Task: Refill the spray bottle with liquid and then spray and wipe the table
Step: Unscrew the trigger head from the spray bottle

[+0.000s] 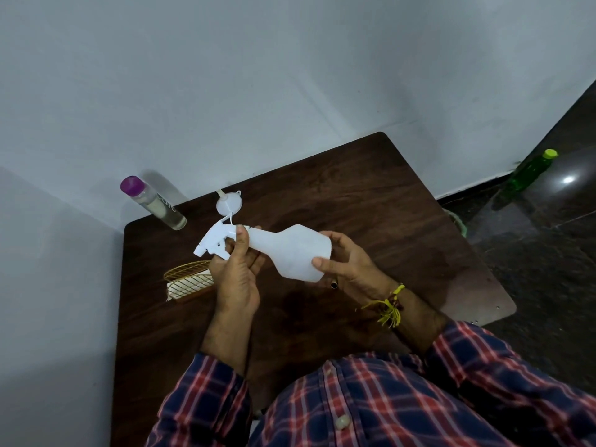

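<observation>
While held sideways above the table [371, 201], spray bottle [290, 253] spans both hands, clear of the wood. Left hand [235, 272] wrapped around neck just behind white trigger head [214, 240], thumb on top, fingers curled beneath; nozzle pointing left. Right hand [351, 266] cupped around base, thumb pressed on near side, fingers behind. Body translucent white; liquid level not discernible.

Beyond trigger head, small white funnel [229, 203] lying on tabletop near far edge. Left of funnel, clear bottle [154, 201] with purple cap standing at table's far-left corner, partly filled with pale liquid. Near left edge, gold wire holder [188, 279] with something pale inside, partly hidden behind left wrist. Yellow thread [390, 306] tied on right wrist; plaid sleeves at bottom. Off to far right, on dark floor, green bottle [529, 172] with yellow-green cap, well apart from table.
</observation>
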Demonstrator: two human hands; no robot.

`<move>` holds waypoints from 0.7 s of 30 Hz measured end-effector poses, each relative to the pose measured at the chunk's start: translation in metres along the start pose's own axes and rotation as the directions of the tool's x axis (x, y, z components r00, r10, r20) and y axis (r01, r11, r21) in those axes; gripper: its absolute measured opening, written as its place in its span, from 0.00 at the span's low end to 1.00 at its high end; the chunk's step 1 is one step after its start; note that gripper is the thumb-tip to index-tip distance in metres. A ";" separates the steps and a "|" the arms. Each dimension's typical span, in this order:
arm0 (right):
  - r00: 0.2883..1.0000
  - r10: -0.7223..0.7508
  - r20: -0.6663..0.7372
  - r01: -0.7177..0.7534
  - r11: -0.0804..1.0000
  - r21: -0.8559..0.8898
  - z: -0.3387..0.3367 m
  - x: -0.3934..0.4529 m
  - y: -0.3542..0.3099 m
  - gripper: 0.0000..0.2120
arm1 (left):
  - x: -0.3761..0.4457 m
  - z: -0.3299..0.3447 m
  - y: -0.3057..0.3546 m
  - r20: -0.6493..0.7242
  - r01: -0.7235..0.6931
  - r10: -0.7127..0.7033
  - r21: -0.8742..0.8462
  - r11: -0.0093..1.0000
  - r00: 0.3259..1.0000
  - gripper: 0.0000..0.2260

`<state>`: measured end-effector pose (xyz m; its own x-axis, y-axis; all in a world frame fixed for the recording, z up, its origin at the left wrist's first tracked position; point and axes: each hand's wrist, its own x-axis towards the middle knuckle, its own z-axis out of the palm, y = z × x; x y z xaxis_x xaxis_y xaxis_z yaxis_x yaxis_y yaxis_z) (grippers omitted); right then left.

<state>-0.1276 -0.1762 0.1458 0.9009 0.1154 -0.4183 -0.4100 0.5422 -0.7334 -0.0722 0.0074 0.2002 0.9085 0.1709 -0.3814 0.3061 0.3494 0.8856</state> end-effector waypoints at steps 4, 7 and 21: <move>0.981 0.196 0.005 -0.196 0.981 0.007 0.002 -0.001 -0.004 0.32 | -0.002 0.001 -0.005 0.005 -0.001 0.001 0.042 0.999 1.000 0.20; 0.999 0.014 -0.036 -0.016 0.999 -0.052 -0.005 0.000 0.005 0.38 | 0.002 -0.001 -0.005 -0.051 0.010 -0.009 0.012 1.000 0.999 0.19; 1.000 0.016 -0.016 -0.019 0.981 -0.195 -0.001 -0.001 -0.004 0.37 | 0.004 -0.001 -0.006 -0.006 0.033 -0.033 0.071 0.997 0.999 0.21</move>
<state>-0.1274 -0.1794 0.1482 0.8917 0.1108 -0.4389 -0.4470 0.3674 -0.8156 -0.0703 0.0069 0.1932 0.8964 0.1645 -0.4116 0.3553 0.2888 0.8891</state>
